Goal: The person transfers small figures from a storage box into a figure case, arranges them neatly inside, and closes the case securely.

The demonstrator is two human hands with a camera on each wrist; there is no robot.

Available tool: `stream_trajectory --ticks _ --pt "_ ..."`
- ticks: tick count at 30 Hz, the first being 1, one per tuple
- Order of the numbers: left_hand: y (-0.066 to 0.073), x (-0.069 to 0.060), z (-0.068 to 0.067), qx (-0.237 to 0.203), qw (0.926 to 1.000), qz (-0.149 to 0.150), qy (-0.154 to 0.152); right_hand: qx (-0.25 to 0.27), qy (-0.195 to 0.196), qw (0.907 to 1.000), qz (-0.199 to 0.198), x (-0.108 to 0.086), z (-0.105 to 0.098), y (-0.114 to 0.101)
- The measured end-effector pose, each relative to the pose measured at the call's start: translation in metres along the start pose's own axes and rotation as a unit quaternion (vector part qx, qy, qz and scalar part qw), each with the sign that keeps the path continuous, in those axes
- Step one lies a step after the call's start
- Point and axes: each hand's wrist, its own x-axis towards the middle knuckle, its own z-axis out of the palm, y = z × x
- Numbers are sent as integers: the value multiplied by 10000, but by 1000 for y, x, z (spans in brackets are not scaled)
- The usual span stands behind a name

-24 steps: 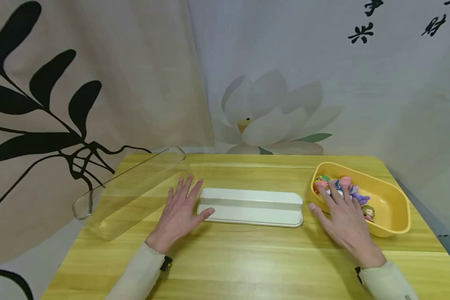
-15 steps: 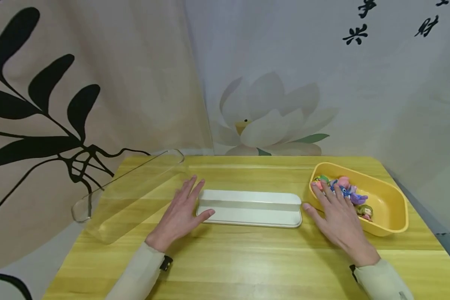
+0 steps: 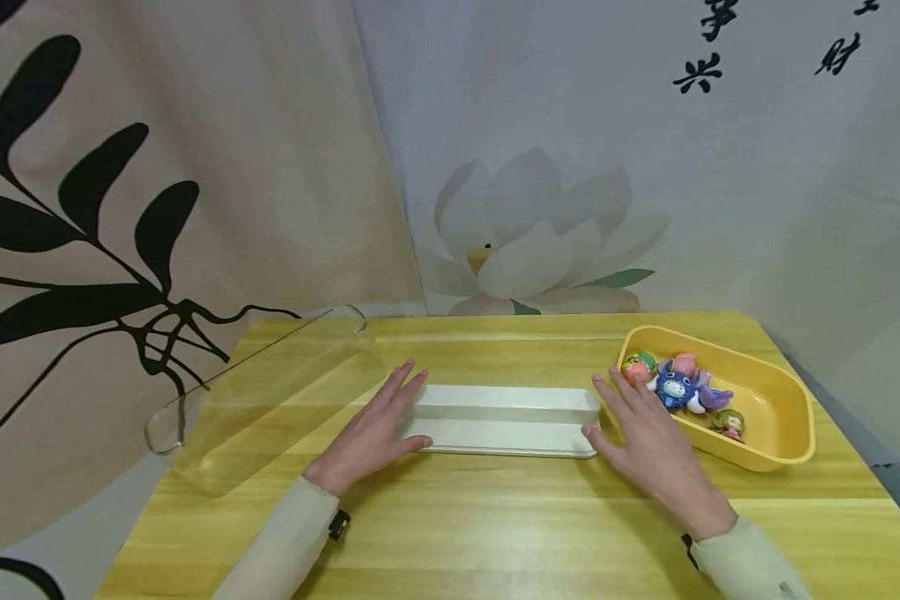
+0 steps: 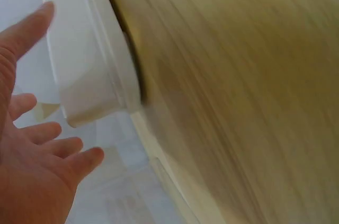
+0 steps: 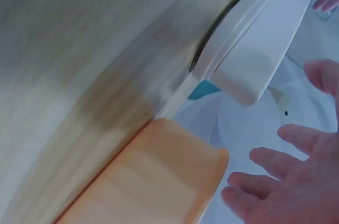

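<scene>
A long white stepped tray (image 3: 502, 421) lies in the middle of the wooden table. My left hand (image 3: 371, 437) is at its left end, fingers spread and straight, holding nothing. Near the tray's right end is my right hand (image 3: 652, 450), also with extended fingers and nothing in it. In the left wrist view, the thumb (image 4: 32, 28) points toward the white tray (image 4: 85, 49), with a gap visible around the fingers. The right wrist view shows the right hand (image 5: 296, 176) beside the white tray (image 5: 259, 38) and the yellow bin (image 5: 153, 176). Whether either hand touches the tray I cannot tell.
At the right stands a yellow bin (image 3: 776, 417) with several small toy figures, among them a blue one (image 3: 675, 387). A clear plastic cover (image 3: 270, 408) lies at the left, reaching the table's left edge. A printed curtain (image 3: 532, 100) hangs behind the table (image 3: 495, 533).
My right hand has moved left, from over the yellow bin to the white tray's right end, uncovering the toy figures. My left hand has shifted slightly right over the tray's left end.
</scene>
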Motion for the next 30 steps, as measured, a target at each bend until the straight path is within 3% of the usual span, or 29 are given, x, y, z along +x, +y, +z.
stream_trajectory --ticks 9,15,30 --pt "-8 0 1 -80 9994 -178 -288 -27 338 9982 -487 -2 8 -12" --pt "-11 -1 1 -60 9995 -78 -312 101 414 9975 -562 -2 13 -13" --pt "-13 -2 1 -185 9990 1 -413 269 222 9972 -664 2 19 -6"
